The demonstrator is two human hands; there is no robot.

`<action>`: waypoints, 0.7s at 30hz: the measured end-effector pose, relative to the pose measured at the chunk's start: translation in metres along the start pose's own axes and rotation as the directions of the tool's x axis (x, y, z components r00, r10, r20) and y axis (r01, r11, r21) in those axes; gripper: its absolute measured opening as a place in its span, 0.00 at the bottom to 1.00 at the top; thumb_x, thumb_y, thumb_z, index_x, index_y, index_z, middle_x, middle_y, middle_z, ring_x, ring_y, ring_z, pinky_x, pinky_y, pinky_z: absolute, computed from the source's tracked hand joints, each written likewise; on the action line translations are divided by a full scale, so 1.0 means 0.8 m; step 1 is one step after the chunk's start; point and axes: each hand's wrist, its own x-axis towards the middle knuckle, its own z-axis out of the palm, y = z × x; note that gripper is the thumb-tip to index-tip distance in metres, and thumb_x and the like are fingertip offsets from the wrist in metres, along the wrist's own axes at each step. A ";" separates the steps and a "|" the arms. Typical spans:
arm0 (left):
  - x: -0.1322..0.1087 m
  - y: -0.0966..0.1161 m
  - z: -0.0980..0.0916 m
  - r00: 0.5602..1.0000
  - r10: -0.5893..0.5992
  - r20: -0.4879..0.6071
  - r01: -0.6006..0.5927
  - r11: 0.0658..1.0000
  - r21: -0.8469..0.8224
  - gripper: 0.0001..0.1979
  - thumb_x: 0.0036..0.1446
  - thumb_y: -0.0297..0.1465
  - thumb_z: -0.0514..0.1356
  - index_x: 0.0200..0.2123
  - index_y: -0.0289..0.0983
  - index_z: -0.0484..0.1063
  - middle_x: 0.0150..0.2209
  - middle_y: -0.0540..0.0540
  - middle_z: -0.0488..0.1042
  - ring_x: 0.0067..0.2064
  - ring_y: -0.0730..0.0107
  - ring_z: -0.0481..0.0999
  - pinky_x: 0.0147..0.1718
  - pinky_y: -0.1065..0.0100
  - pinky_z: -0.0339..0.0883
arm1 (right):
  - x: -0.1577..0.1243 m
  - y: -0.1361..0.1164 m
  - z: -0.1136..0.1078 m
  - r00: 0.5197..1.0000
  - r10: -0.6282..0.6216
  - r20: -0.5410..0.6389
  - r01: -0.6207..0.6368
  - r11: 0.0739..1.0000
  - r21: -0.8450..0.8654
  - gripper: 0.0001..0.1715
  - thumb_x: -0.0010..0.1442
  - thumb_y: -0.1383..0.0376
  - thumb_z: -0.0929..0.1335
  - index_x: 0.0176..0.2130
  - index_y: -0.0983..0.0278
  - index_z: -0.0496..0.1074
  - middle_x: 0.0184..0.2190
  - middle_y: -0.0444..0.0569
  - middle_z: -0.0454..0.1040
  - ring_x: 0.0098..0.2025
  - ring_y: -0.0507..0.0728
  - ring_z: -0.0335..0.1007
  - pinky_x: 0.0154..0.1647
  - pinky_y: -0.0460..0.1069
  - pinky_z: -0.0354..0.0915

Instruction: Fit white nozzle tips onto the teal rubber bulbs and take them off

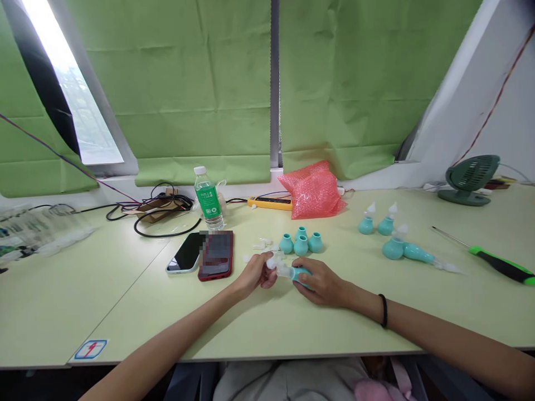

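Note:
In the middle of the table my right hand (320, 281) is wrapped round a teal squeeze bulb (300, 274), its mouth facing left. My left hand (258, 273) pinches a translucent white plastic nozzle piece (273, 262). Clear plastic (285, 271) spans from that piece to the bulb's mouth; whether it is fully seated I cannot tell. Just beyond my hands stand several open teal bulbs (301, 245), and small clear plastic parts (263, 243) lie to their left. Off to the right are teal bulbs with white tips (385, 225) and a teal bulb with a long clear tip (418, 254).
Two phones (216, 256) and a water bottle (208, 200) are on the left, near black cables (167, 214). Pink bubble wrap (315, 192) and a yellow tool (270, 203) lie at the back. A screwdriver (497, 264) and a green fan (470, 178) are at right.

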 end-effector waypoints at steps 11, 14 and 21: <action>0.009 -0.015 -0.017 0.890 0.363 -0.277 -0.079 0.720 0.689 0.12 0.48 0.34 0.52 0.37 0.37 0.65 0.21 0.52 0.61 0.22 0.77 0.59 0.22 0.74 0.51 | 0.000 0.010 0.003 0.983 0.168 -0.077 -0.163 0.984 0.065 0.09 0.47 0.71 0.61 0.23 0.63 0.52 0.27 0.48 0.61 0.32 0.53 0.60 0.24 0.45 0.55; 0.011 -0.024 -0.020 0.904 0.373 -0.210 -0.053 0.584 0.810 0.15 0.49 0.29 0.51 0.43 0.39 0.63 0.28 0.50 0.65 0.24 0.76 0.62 0.25 0.73 0.55 | 0.001 0.013 0.003 0.977 0.204 -0.065 -0.198 0.976 0.092 0.08 0.47 0.71 0.60 0.23 0.63 0.52 0.26 0.47 0.61 0.31 0.53 0.59 0.24 0.46 0.55; 0.006 -0.018 -0.014 0.866 0.448 -0.220 -0.056 0.524 0.850 0.16 0.50 0.29 0.50 0.44 0.39 0.60 0.34 0.47 0.63 0.29 0.73 0.65 0.27 0.71 0.60 | 0.004 0.007 0.001 0.935 0.355 -0.014 -0.339 0.901 0.270 0.11 0.46 0.71 0.61 0.24 0.63 0.50 0.24 0.44 0.58 0.28 0.51 0.56 0.27 0.46 0.55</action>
